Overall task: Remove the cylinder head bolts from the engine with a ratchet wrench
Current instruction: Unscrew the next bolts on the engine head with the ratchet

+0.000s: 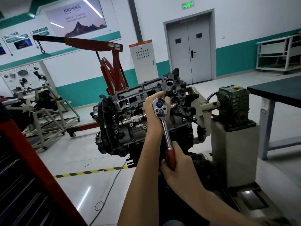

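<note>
Workshop engine point(130, 111): left hand point(151, 111) fingers point(160, 94) curl behind ratchet wrench point(165, 128) head, right hand point(178, 168) grips handle.

Red engine hoist point(91, 43) behind, boom reaching left, chain with hook point(39, 45) hanging from tip. Grey double door point(189, 48) in back wall, green exit sign point(187, 5) above. Pale control cabinet point(143, 61) left of door. Green gearbox point(232, 103) on grey pedestal point(236, 152), right. Dark worktop point(276, 90) far right. Yellow-black tape point(91, 172) across floor. Red tool cabinet point(32, 160) lower left.
</note>
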Demonstrator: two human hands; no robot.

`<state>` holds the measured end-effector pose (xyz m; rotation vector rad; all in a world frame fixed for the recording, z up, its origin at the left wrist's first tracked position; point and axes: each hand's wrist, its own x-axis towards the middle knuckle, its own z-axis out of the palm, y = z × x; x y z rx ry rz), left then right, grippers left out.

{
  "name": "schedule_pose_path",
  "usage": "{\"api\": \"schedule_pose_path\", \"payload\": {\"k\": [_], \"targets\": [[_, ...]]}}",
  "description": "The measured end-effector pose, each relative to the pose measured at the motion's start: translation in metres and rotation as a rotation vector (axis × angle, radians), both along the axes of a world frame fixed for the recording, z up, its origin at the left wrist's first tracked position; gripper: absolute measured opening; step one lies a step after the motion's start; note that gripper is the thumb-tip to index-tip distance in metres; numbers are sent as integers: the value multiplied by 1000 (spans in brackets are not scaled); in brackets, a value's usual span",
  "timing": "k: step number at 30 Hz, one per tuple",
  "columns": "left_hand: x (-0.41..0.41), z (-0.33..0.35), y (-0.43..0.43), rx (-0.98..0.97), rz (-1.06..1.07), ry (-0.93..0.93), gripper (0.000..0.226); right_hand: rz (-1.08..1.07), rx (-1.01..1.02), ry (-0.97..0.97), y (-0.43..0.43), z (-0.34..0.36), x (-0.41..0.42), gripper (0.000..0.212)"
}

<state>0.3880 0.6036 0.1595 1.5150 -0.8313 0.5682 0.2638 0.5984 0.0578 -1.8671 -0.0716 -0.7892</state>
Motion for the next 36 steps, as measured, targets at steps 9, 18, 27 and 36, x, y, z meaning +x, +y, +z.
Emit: {"api": "schedule_pose_path", "payload": {"k": [9,18,27,36], "targets": [[9,14,22,358,-186,-156,29,-155,-975,130,-145,97,-16,19],[3,-1,-5,-8,-63,18,38,-47,-36,47,-18,7,-9,33],[7,8,19,188,-112,-66,30,12,-641,141,-108,61,-19,27],[6,0,6,-9,-55,-40,42,-70,-416,57,-77,36,-16,41]]}}
